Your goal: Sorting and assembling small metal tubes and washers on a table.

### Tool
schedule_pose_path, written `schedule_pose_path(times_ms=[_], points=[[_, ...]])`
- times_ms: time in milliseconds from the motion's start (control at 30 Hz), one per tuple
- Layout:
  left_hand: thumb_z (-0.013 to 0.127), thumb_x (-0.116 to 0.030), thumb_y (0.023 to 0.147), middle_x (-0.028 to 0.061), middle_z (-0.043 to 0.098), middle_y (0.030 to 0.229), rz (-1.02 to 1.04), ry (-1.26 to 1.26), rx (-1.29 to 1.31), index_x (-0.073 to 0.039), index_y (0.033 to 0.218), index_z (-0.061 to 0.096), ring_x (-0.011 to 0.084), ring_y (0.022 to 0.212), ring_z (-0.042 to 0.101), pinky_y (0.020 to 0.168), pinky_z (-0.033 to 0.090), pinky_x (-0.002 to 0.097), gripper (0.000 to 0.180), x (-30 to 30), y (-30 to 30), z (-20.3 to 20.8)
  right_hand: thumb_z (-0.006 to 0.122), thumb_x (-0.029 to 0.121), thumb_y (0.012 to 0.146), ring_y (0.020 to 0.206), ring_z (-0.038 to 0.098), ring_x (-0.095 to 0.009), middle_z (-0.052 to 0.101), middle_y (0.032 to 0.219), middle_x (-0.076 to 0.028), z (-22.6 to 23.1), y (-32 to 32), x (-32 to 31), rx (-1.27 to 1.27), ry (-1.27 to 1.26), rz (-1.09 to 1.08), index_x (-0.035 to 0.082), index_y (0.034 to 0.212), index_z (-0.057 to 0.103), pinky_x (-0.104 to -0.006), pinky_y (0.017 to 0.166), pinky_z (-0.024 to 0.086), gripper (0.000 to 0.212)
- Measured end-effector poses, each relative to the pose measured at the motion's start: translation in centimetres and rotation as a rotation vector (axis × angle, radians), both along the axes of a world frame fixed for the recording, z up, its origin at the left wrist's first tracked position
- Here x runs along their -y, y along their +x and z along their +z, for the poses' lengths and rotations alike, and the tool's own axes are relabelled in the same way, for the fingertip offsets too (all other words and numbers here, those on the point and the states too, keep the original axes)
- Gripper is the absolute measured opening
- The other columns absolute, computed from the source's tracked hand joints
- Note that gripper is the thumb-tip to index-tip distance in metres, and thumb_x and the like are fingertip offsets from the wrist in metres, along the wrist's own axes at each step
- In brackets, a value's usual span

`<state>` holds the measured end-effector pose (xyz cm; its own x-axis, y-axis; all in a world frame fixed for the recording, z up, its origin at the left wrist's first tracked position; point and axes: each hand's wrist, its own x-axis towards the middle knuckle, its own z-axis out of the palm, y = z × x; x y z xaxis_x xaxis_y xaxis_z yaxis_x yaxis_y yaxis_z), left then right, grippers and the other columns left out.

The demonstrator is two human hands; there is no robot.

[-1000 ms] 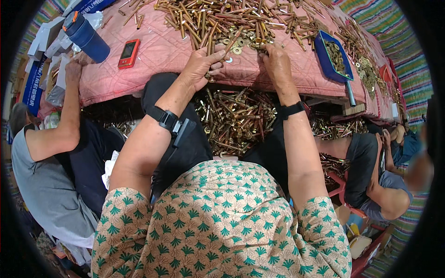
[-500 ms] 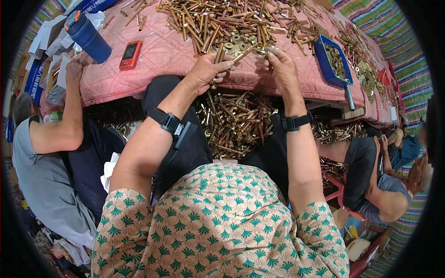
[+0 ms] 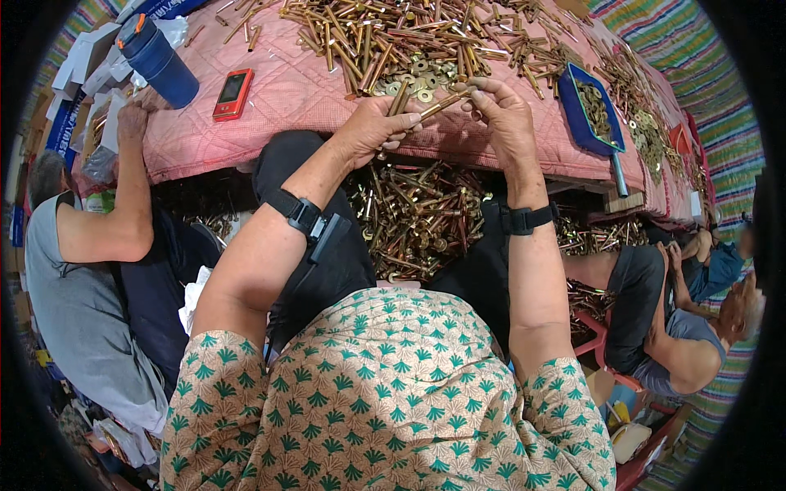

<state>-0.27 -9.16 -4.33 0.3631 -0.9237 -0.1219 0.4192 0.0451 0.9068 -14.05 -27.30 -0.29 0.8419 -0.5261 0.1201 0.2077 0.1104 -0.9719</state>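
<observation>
Over the near edge of the pink quilted table [image 3: 286,86], slim brass-coloured metal rod [image 3: 444,105] slants up: your L hand [image 3: 368,131] grips it + other rods [image 3: 399,100], R hand [image 3: 506,114] pinches far end. Hold it steady, wrists in line.

We're on the wearer's head, left one of two side-by-side wide fisheyes, facing steeply down and forward. The bare left hand [image 3: 370,129] and bare right hand [image 3: 507,119] sit near us, above centre. Bare forearms [image 3: 537,274] run up to them from our side. Closest to us, below both hands: cream short-sleeved shirt with green fan print [image 3: 393,393]. Past the hands we get the pink quilted-cloth table [image 3: 295,102], cut off at the top. Coverage runs wide: left of the left hand to a co-worker in a grey T-shirt [image 3: 86,303], right of the right hand to multicolour striped fabric [image 3: 696,49].
</observation>
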Motion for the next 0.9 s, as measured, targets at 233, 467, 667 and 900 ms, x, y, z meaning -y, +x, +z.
schedule_pose_path(times_ms=[233,467,667,900], points=[[0.067,-0.014,0.086,0.0017,0.061,0.08,-0.03,-0.008,0.009,-0.003,0.103,0.061,0.0022,0.053,0.042,0.042,0.032,0.0158,0.021,-0.1,-0.1,-0.1,0.06,0.002,0.088,0.081,0.063,-0.011,0.069,0.098,-0.009,0.1,-0.2,0.1,0.03,-0.091,0.079,-0.002,0.107,0.061,-0.0235,0.074,0.051,0.019],[0.068,-0.013,0.085,0.0025,0.063,0.079,-0.036,0.009,0.066,-0.003,0.101,0.062,0.0026,0.053,0.044,0.043,0.033,0.0163,0.02,0.0,-0.1,-0.2,0.065,0.007,0.087,0.076,0.06,-0.007,0.067,0.087,-0.003,0.2,-0.8,1.4,-0.065,-0.233,0.083,0.002,0.1,0.065,-0.0207,0.069,0.047,0.014],[0.069,-0.015,0.084,0.0027,0.063,0.079,-0.002,0.035,0.125,-0.003,0.1,0.062,0.0036,0.054,0.046,0.044,0.034,0.0166,0.022,0.2,-0.2,-0.5,0.068,0.01,0.086,0.061,0.048,-0.003,0.06,0.075,0.004,0.0,-0.5,0.9,-0.086,-0.176,0.058,0.004,0.091,0.065,-0.0177,0.055,0.037,0.008],[0.069,-0.019,0.084,0.0006,0.063,0.078,-0.043,0.053,0.127,-0.006,0.099,0.063,0.0029,0.057,0.048,0.045,0.035,0.0165,0.021,0.1,-0.3,-0.3,0.071,0.014,0.085,0.057,0.041,0.0,0.052,0.068,0.009,-1.2,-0.3,0.8,-0.026,-0.015,0.065,0.008,0.079,0.061,-0.0178,0.048,0.03,0.013]])
